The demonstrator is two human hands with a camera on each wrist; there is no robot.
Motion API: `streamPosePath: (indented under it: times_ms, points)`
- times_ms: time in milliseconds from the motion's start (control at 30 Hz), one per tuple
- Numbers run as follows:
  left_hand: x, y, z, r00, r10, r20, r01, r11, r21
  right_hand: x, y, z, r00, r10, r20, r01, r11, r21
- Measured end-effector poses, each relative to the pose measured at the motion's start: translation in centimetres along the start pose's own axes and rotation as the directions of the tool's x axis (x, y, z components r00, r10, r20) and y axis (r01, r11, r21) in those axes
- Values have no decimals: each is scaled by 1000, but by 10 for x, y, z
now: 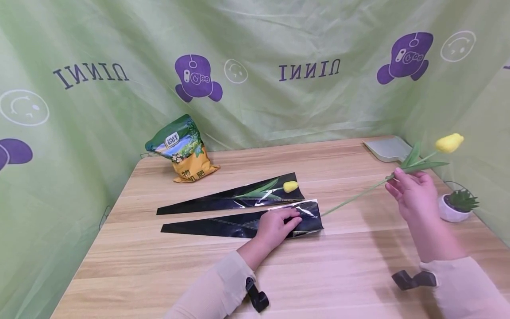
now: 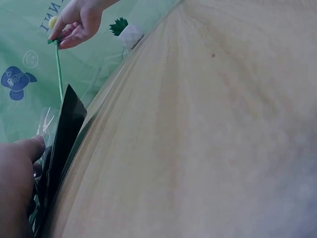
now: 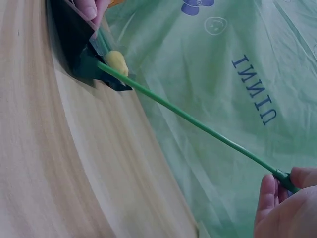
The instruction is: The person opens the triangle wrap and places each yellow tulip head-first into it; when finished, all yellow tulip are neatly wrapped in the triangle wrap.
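My right hand point(image 1: 416, 195) pinches the green stem of a yellow artificial tulip point(image 1: 449, 143) just below its leaves, raised above the table's right side. From there the stem point(image 3: 188, 118) slants down left, its lower end inside the open mouth of a black flower sleeve point(image 1: 229, 223) with a clear front. At that mouth, my left hand point(image 1: 276, 228) grips the sleeve's upper layer with thumb and fingers; some fingers are hidden in the left wrist view. Just behind lies a second black sleeve point(image 1: 207, 204), holding another yellow tulip point(image 1: 290, 186).
A green and orange printed bag point(image 1: 191, 161) stands at the back left of the wooden table point(image 1: 338, 274). At the back right lies a grey tray-like item point(image 1: 384, 148). A small succulent in a white pot point(image 1: 454, 212) sits by the right edge, near my right forearm. Green curtains surround the table.
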State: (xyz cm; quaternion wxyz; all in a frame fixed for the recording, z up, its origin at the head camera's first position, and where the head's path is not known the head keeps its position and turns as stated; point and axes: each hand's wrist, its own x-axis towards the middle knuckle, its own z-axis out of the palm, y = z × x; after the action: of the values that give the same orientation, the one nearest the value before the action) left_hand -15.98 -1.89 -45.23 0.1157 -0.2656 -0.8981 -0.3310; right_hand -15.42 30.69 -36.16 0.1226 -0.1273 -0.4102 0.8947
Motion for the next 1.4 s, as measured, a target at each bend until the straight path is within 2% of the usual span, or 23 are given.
streamPosePath:
  times_ms: [167, 500, 767, 967, 1400]
  points:
    - [0, 0, 0, 1000, 0, -12, 0, 1000, 8, -5, 13, 1, 999, 13, -51, -14, 1000, -26]
    - [0, 1, 0, 1000, 3, -25, -2, 1000, 12, -22, 54, 11, 995, 96, -30, -99, 989, -112]
    - [0, 0, 1, 999, -1, -34, 0, 1000, -11, -34, 78, 24, 984, 168, -61, -176, 970, -165]
    - [0, 1, 0, 999, 6, -45, -7, 1000, -21, -39, 90, 27, 980, 182, -74, -195, 953, -230]
    - [0, 1, 1, 998, 11, -62, -11, 1000, 1, -48, 114, 40, 979, 202, -34, -202, 932, -299]
